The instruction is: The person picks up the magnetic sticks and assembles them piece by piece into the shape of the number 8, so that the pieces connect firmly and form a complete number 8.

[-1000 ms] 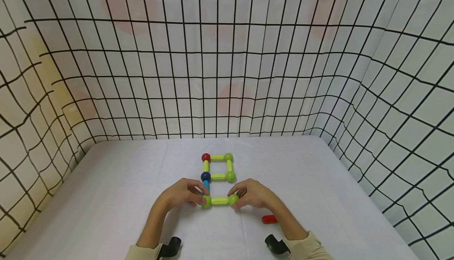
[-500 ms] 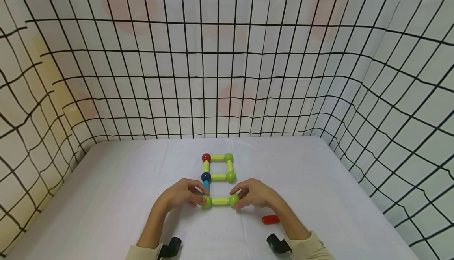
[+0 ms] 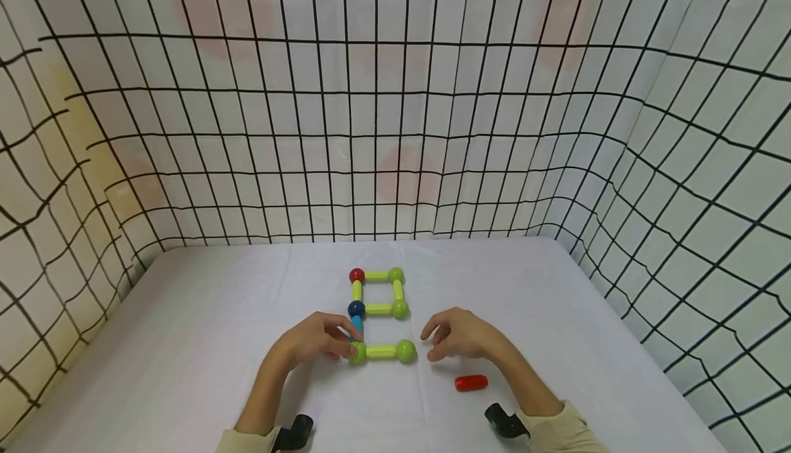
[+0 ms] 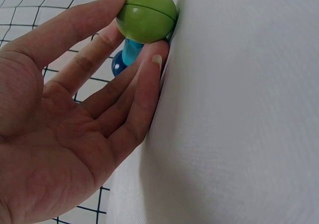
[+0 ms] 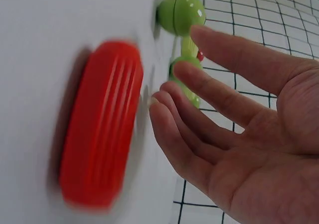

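My left hand (image 3: 316, 336) holds the green ball (image 4: 148, 15) at the near left corner of a figure of balls and rods lying on the table. In the left wrist view the thumb and fingertips sit on either side of that ball. A yellow-green rod (image 3: 381, 351) runs from it to another green ball (image 3: 406, 351), and a blue rod (image 3: 356, 324) leads up to the dark blue ball (image 3: 356, 309). Just right of the near right ball, my right hand (image 3: 465, 334) has its fingers loosely bent around nothing. A red rod (image 5: 103, 124) lies alone beside this hand.
Beyond the hands, a square of yellow-green rods joins the dark blue ball to a red ball (image 3: 356, 275) and two green balls (image 3: 396, 275). Black netting (image 3: 402, 134) stands around the back and sides of the white table (image 3: 204, 309).
My right hand has let go of the near right green ball and moved right, away from it. The red rod now shows whole. My left hand stays at its ball.
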Motion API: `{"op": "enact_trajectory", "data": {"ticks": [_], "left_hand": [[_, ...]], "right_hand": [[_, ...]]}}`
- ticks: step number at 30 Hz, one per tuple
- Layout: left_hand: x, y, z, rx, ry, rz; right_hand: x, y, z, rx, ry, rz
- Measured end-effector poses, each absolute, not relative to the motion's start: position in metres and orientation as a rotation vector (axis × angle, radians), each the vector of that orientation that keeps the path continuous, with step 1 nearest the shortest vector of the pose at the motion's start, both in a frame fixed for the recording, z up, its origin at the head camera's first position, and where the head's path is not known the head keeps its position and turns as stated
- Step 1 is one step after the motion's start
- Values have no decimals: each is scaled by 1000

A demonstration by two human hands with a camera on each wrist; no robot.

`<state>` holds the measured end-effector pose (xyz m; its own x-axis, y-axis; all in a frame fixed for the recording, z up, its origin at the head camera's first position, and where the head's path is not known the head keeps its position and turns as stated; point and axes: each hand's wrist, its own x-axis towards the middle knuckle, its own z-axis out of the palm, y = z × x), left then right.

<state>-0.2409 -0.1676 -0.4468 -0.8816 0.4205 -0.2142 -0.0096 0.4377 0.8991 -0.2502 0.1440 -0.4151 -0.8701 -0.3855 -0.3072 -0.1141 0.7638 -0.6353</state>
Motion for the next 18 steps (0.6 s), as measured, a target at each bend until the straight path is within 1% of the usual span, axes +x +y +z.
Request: {"op": "enact_trajectory", "data": {"ticks": [12,18], "left_hand": [[-242,-168,-447,354,2273,1443],[-242,-167,-446,333,2277,1437]], "right_hand": [[-242,173,-407,-510,2435,-721],[-239,181,-408,-515,2394,-682]]}}
